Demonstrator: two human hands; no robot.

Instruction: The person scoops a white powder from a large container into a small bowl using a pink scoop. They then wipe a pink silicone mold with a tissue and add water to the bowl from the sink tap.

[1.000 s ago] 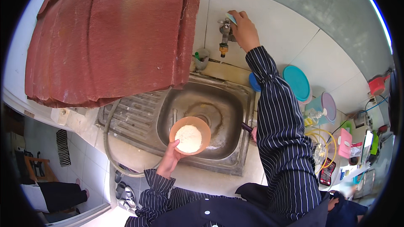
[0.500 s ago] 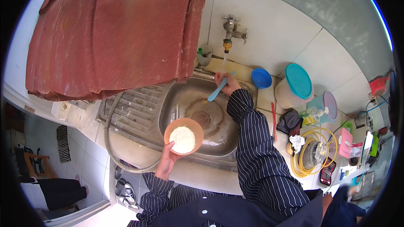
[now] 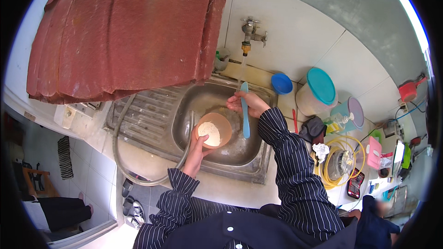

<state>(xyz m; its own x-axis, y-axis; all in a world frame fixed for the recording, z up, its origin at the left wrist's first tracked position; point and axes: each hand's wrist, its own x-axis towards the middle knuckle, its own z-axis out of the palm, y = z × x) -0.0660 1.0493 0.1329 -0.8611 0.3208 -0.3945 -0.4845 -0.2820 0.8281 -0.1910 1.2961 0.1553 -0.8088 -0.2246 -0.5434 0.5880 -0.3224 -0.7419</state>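
My left hand (image 3: 196, 150) holds a round orange bowl (image 3: 223, 124) with a white floury mass (image 3: 210, 133) inside, over the steel sink (image 3: 251, 159). My right hand (image 3: 245, 103) grips a light blue spatula (image 3: 245, 113), blade pointing down into the basin, under a thin stream of water falling from the wall tap (image 3: 249, 32). Both sleeves are dark with thin white stripes.
A grey hose (image 3: 121, 157) loops over the ribbed drainboard (image 3: 143, 115). A rust-red roof sheet (image 3: 124, 32) overhangs at upper left. Right of the sink stand a blue bowl (image 3: 281, 83), a teal-lidded tub (image 3: 316, 91), a jug (image 3: 347, 113) and a coiled yellow hose (image 3: 339, 163).
My right hand came down from the tap with the spatula and now holds it under the running water. The bowl has stayed over the sink in my left hand.
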